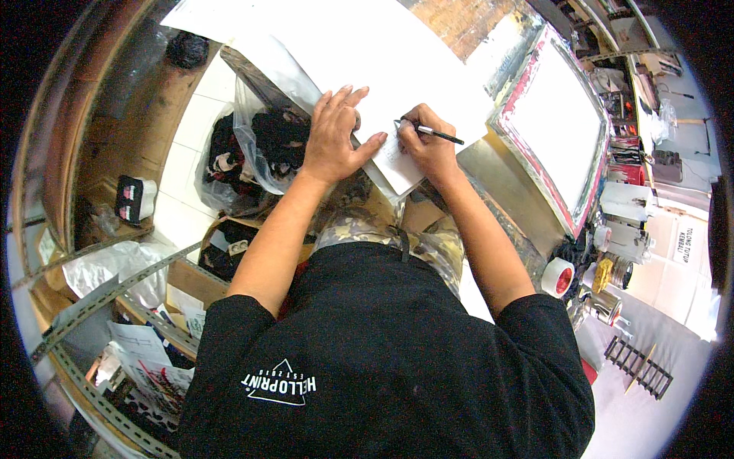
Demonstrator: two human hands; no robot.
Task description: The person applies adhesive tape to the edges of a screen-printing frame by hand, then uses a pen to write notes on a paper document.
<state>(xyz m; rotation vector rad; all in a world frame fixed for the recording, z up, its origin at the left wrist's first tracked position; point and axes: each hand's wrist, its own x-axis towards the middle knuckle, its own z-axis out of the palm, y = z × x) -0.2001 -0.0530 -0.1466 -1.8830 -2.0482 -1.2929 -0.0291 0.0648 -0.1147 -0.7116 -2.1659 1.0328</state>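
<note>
My right hand [430,145] grips a black pen [449,138] with a pale section near its tip. The tip end is at a small white paper [396,170] that bears faint writing. My left hand [330,145] lies with fingers spread and thumb out at the paper's left edge, holding nothing. Under and beyond both hands spreads a large white sheet [306,46] on the worktable. Right of my right hand lies a screen printing frame [550,122] with a white face and red-stained edges.
Clear plastic bags of dark cloth [275,141] stand on the floor at the left. Metal shelving [115,294] with papers and plastic is at lower left. A white tape roll [557,277], bottles [627,200] and jars line the right side. Stained wood [447,27] shows at the far end.
</note>
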